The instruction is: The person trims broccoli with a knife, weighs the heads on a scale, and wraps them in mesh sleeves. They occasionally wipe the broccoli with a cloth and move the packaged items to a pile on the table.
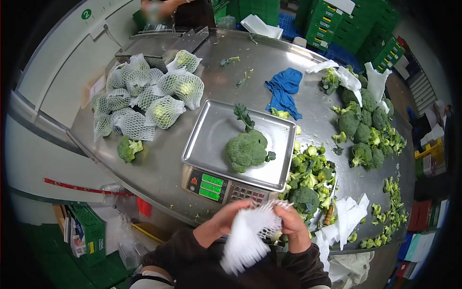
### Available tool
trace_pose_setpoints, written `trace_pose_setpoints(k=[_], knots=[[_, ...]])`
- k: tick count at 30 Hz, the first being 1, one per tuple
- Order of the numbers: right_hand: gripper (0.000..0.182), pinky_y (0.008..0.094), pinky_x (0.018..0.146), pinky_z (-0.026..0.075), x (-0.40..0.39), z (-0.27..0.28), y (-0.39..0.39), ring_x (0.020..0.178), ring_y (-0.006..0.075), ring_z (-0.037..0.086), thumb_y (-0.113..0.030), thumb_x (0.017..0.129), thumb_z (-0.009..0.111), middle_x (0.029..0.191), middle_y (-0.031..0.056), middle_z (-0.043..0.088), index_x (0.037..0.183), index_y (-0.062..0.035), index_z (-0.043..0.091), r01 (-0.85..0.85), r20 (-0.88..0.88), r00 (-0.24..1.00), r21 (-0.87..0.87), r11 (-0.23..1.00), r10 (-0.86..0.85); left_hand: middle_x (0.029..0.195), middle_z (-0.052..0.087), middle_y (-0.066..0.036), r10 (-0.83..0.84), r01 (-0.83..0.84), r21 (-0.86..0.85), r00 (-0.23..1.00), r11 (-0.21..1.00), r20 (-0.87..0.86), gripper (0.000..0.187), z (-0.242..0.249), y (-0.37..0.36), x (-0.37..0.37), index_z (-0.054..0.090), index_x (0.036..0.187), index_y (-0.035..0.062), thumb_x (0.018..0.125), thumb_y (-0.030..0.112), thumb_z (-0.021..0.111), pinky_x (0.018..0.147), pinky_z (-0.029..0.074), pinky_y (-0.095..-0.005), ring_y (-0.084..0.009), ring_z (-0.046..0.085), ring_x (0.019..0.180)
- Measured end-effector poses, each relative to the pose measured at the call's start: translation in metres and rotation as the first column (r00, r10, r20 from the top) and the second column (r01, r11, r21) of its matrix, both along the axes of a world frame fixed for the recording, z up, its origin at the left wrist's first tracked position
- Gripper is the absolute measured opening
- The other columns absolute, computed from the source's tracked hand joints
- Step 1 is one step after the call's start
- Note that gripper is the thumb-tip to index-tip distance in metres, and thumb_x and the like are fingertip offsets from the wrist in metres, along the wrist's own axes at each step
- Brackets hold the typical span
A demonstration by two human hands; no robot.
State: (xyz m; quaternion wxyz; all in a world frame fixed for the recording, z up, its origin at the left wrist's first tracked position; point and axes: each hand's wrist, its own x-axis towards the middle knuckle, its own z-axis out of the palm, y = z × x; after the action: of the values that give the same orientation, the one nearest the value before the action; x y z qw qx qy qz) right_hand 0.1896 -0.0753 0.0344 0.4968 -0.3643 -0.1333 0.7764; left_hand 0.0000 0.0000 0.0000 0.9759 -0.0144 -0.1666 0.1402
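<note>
Both my hands grip a white foam net sleeve (pixel 248 236) in front of my body. My left hand (pixel 224 219) pinches its left upper edge. At the opposite edge, my right hand (pixel 292 224) has its fingers closed on the mesh. Just beyond the hands, a broccoli head (pixel 246 150) lies on the steel pan (pixel 204 139) of a digital scale, with a leafy stalk pointing away from me. The scale's green display (pixel 211 187) is lit, and its keypad (pixel 248 194) is partly behind my hands.
Net-wrapped broccoli heads (pixel 139 96) are piled at left, beside a loose piece (pixel 129 148). Bare broccoli (pixel 368 120) and cut stems (pixel 313 168) cover the right. A wooden-handled knife (pixel 329 214) lies near white scraps (pixel 349 216). A blue cloth (pixel 285 89) sits behind the scale. Another person's hand (pixel 163 8) shows at the top.
</note>
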Motion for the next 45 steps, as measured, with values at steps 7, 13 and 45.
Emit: trace_pose_setpoints(k=[7,13,45], knots=[[0.037,0.0352,0.084,0.049,-0.005,-0.003,0.014,0.095,0.0227,0.061,-0.024,0.092,0.052,0.107,0.0147,0.061,0.116,0.0047,0.051,0.153,0.019,0.988,0.075,0.985,-0.155,0.127,0.052,-0.012,0.46,-0.277,0.42,0.774,0.864,-0.435,0.04,0.083,-0.008,0.013,0.041,0.131,-0.0016,0.094,0.013,0.042,0.095,0.044,-0.0303,-0.0194,0.055,0.11],[0.033,0.0354,0.081,0.053,0.003,-0.005,0.023,0.088,0.0233,0.064,-0.023,0.091,0.051,0.101,0.0144,0.063,0.11,0.0042,0.054,0.246,-0.2,0.951,0.02,0.969,-0.237,0.106,0.063,-0.007,0.238,-0.088,0.245,0.676,0.966,-0.697,0.025,0.002,0.002,-0.006,0.057,0.112,0.0048,0.089,0.013,0.057,0.08,0.051,-0.0298,-0.0149,0.062,0.091],[0.035,0.0287,0.084,0.041,-0.018,-0.013,0.084,0.089,0.0171,0.053,-0.014,0.088,0.053,0.095,0.0084,0.058,0.121,-0.0041,0.053,0.297,0.692,0.336,0.566,0.769,-0.639,0.069,0.056,-0.007,0.918,0.09,0.978,-0.372,0.186,-0.14,0.025,0.036,0.054,-0.022,0.052,0.078,0.0006,0.064,0.0,0.073,0.061,0.045,-0.0262,-0.0085,0.054,0.068]])
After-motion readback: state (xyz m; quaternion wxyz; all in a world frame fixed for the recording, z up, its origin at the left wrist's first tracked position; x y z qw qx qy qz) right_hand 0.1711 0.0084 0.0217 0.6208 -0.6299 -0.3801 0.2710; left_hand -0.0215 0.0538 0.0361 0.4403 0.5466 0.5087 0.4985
